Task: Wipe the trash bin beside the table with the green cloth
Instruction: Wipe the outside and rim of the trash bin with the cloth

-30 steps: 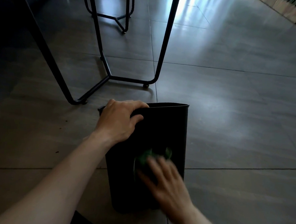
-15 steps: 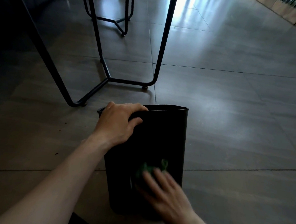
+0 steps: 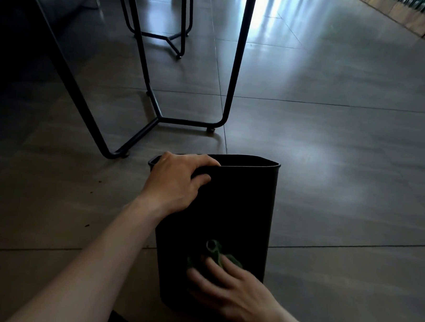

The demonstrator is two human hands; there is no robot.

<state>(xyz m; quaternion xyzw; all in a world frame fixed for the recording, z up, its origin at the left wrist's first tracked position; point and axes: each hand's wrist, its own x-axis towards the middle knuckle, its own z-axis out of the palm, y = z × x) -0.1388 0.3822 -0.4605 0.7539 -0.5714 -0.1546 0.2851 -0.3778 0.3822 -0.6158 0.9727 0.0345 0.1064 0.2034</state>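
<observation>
A black trash bin (image 3: 243,202) stands on the tiled floor in front of me, its near side facing the camera. My left hand (image 3: 177,183) grips the bin's rim at the near left corner, fingers curled over the edge and thumb on the outside wall. My right hand (image 3: 233,294) presses the green cloth (image 3: 214,253) flat against the lower part of the bin's near wall, fingers spread over it. Most of the cloth is hidden under my fingers.
Black metal table legs (image 3: 146,82) with a floor bar (image 3: 186,121) stand just behind and left of the bin. A second leg frame (image 3: 174,39) is farther back. Grey floor tiles (image 3: 343,156) stretch to the right. Dark furniture fills the far left.
My right hand has slid the cloth down the bin's near wall, from about mid-height to near the bottom. My left hand has kept its grip on the rim.
</observation>
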